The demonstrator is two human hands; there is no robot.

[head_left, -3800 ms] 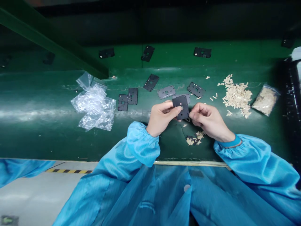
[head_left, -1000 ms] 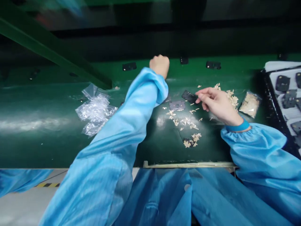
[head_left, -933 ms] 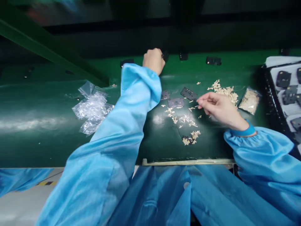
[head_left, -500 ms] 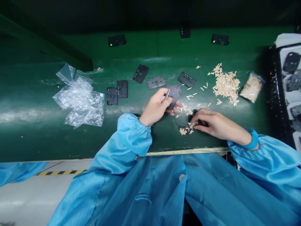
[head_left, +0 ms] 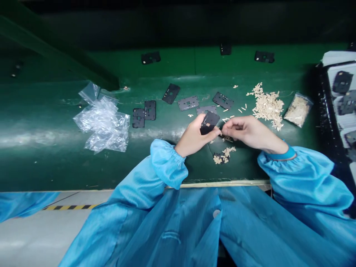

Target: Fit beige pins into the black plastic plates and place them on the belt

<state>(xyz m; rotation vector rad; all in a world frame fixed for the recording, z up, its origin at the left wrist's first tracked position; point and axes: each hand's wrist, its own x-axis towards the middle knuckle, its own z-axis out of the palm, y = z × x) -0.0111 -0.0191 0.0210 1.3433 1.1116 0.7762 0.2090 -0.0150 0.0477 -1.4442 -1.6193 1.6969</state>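
Note:
My left hand (head_left: 191, 138) is closed around a flat black plastic plate (head_left: 210, 122), held tilted above the bench, with a small light patch on its face. Close by its right side, my right hand (head_left: 244, 129) has thumb and fingertips pinched together; whatever is between them is too small to make out. Below the hands lies a small dark piece with cream-coloured strips (head_left: 224, 155) heaped on it. More loose strips lie under my right fingertips. Just behind the held plate, a grey plate (head_left: 206, 109) rests flat on the bench, partly covered from view.
Several dark plates, one of them (head_left: 171, 93), lie across the green bench (head_left: 167, 167). Clear plastic bags (head_left: 104, 120) are piled at left. A large heap of cream strips (head_left: 268, 105) and a filled zip bag (head_left: 298, 109) sit at right, beside a black crate (head_left: 324, 111) of plates.
My right hand has lifted from the small heap of strips and come up beside the plate. My left hand has turned the plate, so a darker face now shows.

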